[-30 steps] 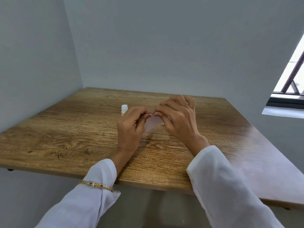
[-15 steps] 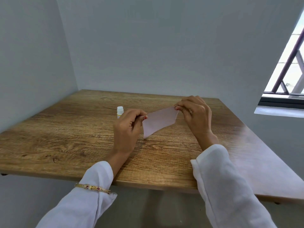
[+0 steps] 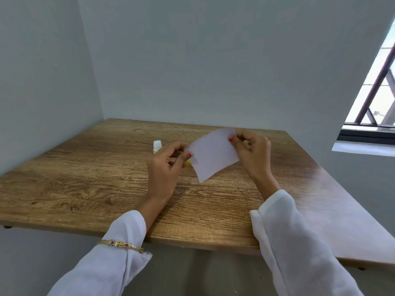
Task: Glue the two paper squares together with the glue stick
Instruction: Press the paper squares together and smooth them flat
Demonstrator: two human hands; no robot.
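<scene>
Wood-grain tabletop (image 3: 89, 189) set in corner of pale grey walls (image 3: 213, 60); barred window (image 3: 376, 103) at right. Pale paper (image 3: 213, 155) held above tabletop's middle, between hands. Left hand (image 3: 165, 167) pinches its left edge, right hand (image 3: 253, 151) its upper right corner. Long axis tilts, right end higher. Glue stick (image 3: 157, 145) upright behind left hand, toward far edge.

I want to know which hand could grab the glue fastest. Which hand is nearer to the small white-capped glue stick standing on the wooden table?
Left. The left hand is just in front of the glue stick, partly hiding it; the right hand is farther right.
</scene>
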